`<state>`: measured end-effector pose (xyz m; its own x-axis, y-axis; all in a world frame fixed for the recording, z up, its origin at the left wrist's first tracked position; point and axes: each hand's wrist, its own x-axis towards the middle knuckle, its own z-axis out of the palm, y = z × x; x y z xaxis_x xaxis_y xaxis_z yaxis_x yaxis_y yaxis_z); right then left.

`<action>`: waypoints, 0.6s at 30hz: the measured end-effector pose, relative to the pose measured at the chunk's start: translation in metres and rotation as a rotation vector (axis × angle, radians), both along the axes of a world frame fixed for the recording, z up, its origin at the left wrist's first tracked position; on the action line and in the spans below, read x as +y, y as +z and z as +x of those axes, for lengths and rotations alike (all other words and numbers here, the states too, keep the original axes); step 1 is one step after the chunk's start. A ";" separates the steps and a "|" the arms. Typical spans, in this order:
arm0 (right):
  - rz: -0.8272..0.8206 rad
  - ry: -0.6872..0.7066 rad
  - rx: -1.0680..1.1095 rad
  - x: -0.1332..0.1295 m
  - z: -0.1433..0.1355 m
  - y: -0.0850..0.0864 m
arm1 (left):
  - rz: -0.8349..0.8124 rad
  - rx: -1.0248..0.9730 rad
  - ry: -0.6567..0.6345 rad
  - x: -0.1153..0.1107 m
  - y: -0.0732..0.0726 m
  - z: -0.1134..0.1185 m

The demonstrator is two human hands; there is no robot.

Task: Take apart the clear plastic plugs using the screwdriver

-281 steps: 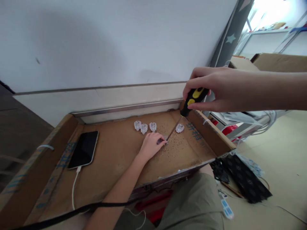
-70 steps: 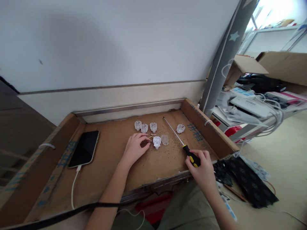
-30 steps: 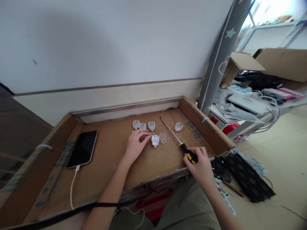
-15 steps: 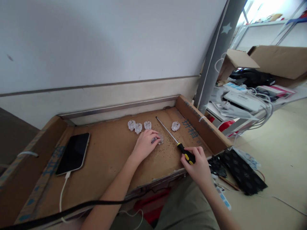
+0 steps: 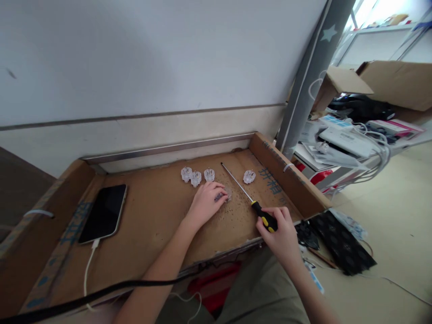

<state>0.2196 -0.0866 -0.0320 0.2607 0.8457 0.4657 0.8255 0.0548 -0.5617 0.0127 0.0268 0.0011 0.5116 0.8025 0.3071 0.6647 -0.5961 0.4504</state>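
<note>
My left hand (image 5: 208,200) is closed around a clear plastic plug (image 5: 228,195), which rests on the cardboard and is partly covered by the fingers. In my right hand (image 5: 278,227) is the black and yellow handle of a screwdriver (image 5: 237,182). Its long shaft points away and to the left, the tip lying at or just above the cardboard. Beyond my left hand sit three clear plugs, one at the left (image 5: 186,173), one in the middle (image 5: 195,178) and one at the right (image 5: 209,174), pins up. Another clear plug (image 5: 249,176) lies right of the shaft.
The cardboard-lined tray (image 5: 141,243) has raised sides. A phone (image 5: 104,213) with a white cable (image 5: 88,270) lies at its left. A black cable (image 5: 145,284) crosses in front. Right of the grey post (image 5: 305,81) is a cluttered table with boxes and cords.
The view has shifted slightly. Both hands keep nearly the same places, the left on the plug and the right on the screwdriver.
</note>
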 end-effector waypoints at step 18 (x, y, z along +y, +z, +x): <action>0.069 0.246 0.034 -0.006 0.016 0.066 | 0.015 -0.001 -0.003 -0.001 -0.003 0.000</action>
<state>0.2361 -0.0929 0.0339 0.0678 0.8519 0.5193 0.7634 0.2909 -0.5768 0.0125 0.0257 -0.0019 0.5134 0.7963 0.3200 0.6624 -0.6047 0.4422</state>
